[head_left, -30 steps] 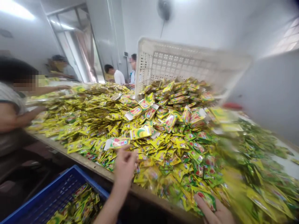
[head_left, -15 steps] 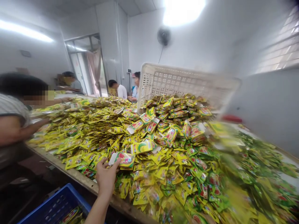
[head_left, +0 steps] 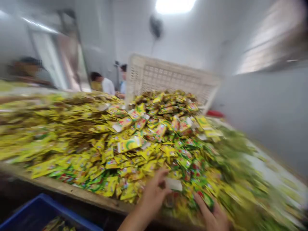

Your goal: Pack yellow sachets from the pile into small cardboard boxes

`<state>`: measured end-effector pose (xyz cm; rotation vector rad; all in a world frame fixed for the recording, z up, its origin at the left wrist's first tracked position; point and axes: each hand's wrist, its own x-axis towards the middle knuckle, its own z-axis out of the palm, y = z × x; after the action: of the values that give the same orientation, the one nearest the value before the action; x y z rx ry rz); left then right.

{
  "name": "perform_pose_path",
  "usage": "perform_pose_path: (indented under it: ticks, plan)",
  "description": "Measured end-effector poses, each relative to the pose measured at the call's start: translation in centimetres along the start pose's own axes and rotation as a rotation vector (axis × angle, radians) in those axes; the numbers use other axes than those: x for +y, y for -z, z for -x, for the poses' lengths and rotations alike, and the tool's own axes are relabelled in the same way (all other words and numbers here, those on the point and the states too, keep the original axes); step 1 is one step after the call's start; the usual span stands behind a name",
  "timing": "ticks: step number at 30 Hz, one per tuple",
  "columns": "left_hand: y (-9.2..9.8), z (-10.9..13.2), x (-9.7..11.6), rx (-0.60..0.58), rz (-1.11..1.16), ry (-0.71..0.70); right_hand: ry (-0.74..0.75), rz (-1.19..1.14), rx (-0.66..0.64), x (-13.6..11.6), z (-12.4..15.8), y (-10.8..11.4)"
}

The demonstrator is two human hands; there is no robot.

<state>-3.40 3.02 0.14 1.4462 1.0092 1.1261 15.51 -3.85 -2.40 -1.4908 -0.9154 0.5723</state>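
Note:
My left hand (head_left: 154,192) is closed at the table's near edge, with thumb and fingers bent around a small carton (head_left: 175,184). Its white flap shows plainly; motion blurs the rest of it. To its right, my right hand (head_left: 214,213) pinches a small green packet (head_left: 207,200) with red print. Under and beyond both hands spreads a deep heap of yellow and green packets (head_left: 144,154). Several small yellow cartons with white flaps, among them one carton (head_left: 130,144), lie on top.
A white plastic crate (head_left: 166,65) lies tipped at the back, with cartons spilling out. A blue crate (head_left: 43,208) with some packets stands below the table edge (head_left: 72,189) at left. A red object (head_left: 215,113) lies behind. Other people, including one in white (head_left: 108,86), sit across the table.
The view has swung right. My left hand has brought the carton from the left part of the heap to near my right hand, which has come into view with a green packet.

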Motion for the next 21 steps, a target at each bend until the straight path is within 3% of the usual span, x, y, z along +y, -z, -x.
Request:
perform_pose_path:
  ticks: [3, 8, 15, 21]
  plan:
    - [-2.8, 0.2, -2.1, -0.12, 0.095, 0.045, 0.137, -0.008, -0.1, -2.0, -1.0, 0.5]
    - [-3.4, -0.2, -3.2, -0.252, 0.218, 0.078, 0.463, 0.113, -0.301, -3.0, -2.8, -0.6]
    - [-3.9, 0.7, -3.1, -0.29, 0.141, 0.037, 0.484, 0.611, -0.58, -5.4, -3.9, 1.1]
    - [-4.0, 1.4, -3.7, -0.255, 0.162, 0.017, 0.548, 0.915, -0.657, -7.8, -3.5, 0.9]
